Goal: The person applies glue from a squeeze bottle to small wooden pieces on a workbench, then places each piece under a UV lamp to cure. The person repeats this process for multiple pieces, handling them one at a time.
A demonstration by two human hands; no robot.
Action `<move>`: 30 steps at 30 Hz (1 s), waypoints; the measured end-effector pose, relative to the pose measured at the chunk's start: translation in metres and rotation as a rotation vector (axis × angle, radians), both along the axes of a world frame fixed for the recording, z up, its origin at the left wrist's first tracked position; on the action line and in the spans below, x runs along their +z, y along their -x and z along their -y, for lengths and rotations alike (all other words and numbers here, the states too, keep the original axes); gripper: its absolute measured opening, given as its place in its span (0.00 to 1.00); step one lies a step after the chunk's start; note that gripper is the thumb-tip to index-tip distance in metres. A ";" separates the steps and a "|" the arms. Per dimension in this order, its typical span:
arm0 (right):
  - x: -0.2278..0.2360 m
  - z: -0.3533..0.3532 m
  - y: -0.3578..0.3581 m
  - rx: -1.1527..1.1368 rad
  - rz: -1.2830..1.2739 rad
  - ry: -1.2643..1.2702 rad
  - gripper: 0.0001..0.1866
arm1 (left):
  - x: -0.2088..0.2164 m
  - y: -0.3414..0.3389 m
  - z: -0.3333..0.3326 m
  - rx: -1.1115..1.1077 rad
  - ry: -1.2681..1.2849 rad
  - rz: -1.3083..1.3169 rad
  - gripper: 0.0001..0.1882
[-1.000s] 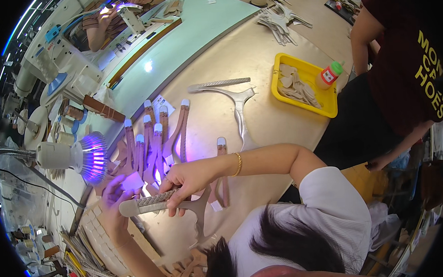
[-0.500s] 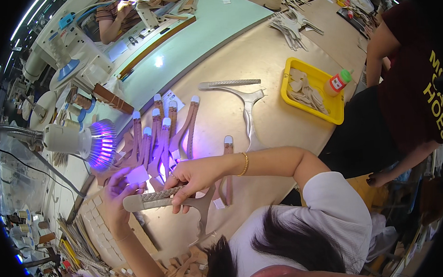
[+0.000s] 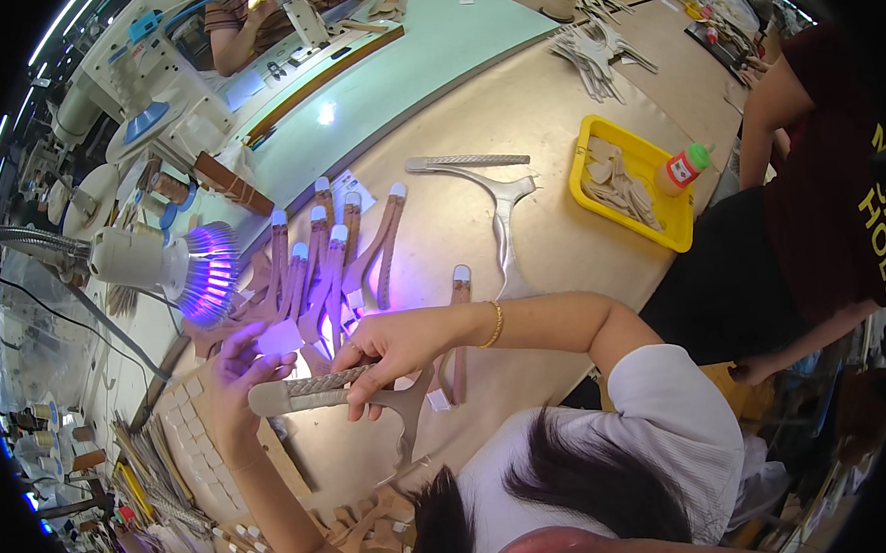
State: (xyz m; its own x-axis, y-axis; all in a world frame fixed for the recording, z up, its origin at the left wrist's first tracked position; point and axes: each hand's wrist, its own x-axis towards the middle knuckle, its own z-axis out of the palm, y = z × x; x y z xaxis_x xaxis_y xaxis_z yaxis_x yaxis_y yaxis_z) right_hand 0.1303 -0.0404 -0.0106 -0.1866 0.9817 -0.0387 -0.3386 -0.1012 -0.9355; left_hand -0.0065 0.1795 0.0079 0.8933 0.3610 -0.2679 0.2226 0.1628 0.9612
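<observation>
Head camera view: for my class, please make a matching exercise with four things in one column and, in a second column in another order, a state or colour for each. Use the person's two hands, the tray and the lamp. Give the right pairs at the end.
Column one
1. left hand
2. right hand
3. tray
4. lamp

Column two
A. glows violet
B. grips a tan piece with a braided strip
C. yellow, with flat tan cut-outs inside
D. holds a small pale piece

Right pairs: 1-D, 2-B, 3-C, 4-A
</observation>
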 end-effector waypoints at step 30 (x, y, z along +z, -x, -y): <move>0.000 0.001 0.006 0.016 -0.027 0.030 0.16 | 0.013 -0.004 0.007 -0.076 0.007 -0.021 0.23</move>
State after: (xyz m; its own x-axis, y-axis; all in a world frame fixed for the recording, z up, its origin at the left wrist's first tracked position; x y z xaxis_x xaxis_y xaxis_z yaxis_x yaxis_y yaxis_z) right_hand 0.1243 -0.0409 -0.0102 -0.2035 0.9771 -0.0624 -0.3621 -0.1343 -0.9224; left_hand -0.0023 0.1724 0.0205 0.9122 0.2902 -0.2893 0.2548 0.1513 0.9551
